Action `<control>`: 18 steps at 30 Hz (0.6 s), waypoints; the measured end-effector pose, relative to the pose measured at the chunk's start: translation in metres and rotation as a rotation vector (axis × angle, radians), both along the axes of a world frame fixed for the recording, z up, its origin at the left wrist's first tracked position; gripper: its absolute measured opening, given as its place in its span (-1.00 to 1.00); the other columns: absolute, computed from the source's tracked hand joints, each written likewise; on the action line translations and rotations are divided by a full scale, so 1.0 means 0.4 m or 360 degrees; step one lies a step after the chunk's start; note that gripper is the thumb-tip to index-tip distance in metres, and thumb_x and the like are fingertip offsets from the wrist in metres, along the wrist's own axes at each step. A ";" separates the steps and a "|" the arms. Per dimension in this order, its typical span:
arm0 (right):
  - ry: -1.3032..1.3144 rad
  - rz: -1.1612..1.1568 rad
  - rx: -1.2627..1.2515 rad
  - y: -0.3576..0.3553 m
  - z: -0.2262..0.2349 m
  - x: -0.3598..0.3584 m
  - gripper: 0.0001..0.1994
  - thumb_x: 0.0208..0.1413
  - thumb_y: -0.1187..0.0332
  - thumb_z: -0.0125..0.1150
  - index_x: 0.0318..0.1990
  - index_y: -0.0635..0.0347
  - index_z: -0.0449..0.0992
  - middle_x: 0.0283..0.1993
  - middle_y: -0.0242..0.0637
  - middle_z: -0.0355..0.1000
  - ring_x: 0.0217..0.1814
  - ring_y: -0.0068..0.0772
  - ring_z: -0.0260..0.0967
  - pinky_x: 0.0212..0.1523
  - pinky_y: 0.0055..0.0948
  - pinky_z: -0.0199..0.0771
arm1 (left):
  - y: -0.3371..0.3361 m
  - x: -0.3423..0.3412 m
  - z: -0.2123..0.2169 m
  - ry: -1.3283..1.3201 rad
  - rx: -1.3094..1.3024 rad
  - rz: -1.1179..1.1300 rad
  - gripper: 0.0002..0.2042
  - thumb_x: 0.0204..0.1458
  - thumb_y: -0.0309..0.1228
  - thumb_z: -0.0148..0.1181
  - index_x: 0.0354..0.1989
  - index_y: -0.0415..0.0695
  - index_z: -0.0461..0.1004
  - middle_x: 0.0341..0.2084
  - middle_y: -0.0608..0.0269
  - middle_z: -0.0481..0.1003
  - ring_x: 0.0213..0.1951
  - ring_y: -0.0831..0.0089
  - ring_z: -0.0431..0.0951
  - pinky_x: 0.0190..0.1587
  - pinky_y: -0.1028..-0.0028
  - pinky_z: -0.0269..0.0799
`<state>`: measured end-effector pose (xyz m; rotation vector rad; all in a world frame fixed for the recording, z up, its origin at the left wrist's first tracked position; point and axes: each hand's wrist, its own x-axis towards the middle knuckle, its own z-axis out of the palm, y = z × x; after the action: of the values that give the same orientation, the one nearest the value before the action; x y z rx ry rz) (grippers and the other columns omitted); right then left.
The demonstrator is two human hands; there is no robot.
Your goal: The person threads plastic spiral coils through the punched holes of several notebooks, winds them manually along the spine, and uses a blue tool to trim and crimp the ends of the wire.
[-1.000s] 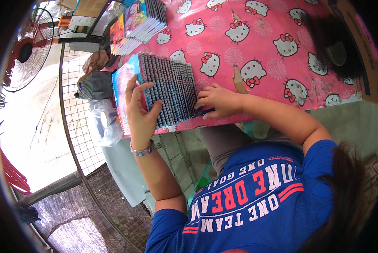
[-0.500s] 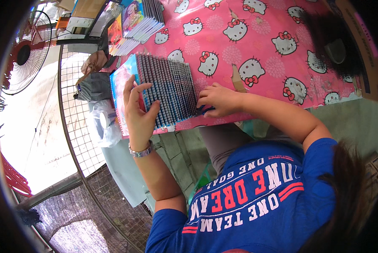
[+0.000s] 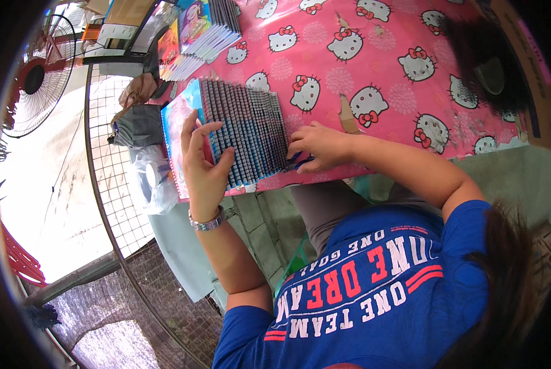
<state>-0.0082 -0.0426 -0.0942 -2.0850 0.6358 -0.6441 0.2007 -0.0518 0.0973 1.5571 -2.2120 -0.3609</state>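
A row of spiral-bound notebooks (image 3: pixel 245 132) lies fanned at the table's front left, their dark coils facing up. My left hand (image 3: pixel 203 157) rests on the leftmost notebook's pink and blue cover. Its fingers are spread, and the thumb touches the coils. At the right end of the row, my right hand (image 3: pixel 320 147) is curled round a small tool with dark blue handles (image 3: pixel 302 162). The tool's tip is at the lower corner of the last notebooks; its exact kind is too hidden to tell.
Another stack of notebooks (image 3: pixel 208 34) lies at the far left of the pink patterned tablecloth (image 3: pixel 380 67). A clear plastic bag (image 3: pixel 151 184) hangs by the left edge, near a wire grid (image 3: pixel 112 203). A fan (image 3: pixel 35 80) stands far left; a cardboard box (image 3: pixel 527 67) is at right.
Both hands keep almost the same place. The view has shifted very slightly; the blue tool's handles show a little more between my right fingers.
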 end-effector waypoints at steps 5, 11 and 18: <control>-0.0040 -0.0044 -0.0005 -0.004 0.002 -0.007 -0.62 0.00 0.10 0.34 -0.05 0.03 0.56 -0.07 -0.26 0.41 0.11 -0.20 0.33 0.12 -0.16 0.22 | 0.001 -0.004 0.004 -0.0004 0.0039 0.0056 -0.51 -0.23 -0.69 0.28 -0.02 -0.09 0.51 0.32 0.00 0.23 0.38 0.16 0.18 0.36 0.26 0.12; 0.0199 0.0153 0.0581 -0.027 -0.005 0.022 -0.64 0.02 0.13 0.32 -0.05 0.08 0.58 -0.04 -0.22 0.43 0.09 -0.14 0.37 0.05 -0.14 0.28 | -0.002 -0.002 0.002 -0.0070 -0.0025 0.0002 -0.52 -0.22 -0.68 0.28 -0.02 -0.08 0.52 0.32 0.01 0.23 0.38 0.15 0.17 0.36 0.25 0.11; 0.0004 -0.0082 -0.0139 -0.007 -0.024 0.005 -0.64 0.04 0.14 0.30 -0.06 0.13 0.59 -0.08 -0.07 0.51 -0.03 0.00 0.46 0.00 -0.11 0.40 | -0.001 0.004 0.001 -0.0083 0.0001 0.0009 -0.51 -0.22 -0.68 0.26 0.00 -0.08 0.51 0.33 -0.02 0.21 0.38 0.15 0.16 0.36 0.26 0.11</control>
<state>-0.0062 -0.0456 -0.1039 -2.1564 0.6758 -0.7101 0.2024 -0.0521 0.0975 1.5897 -2.2464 -0.3230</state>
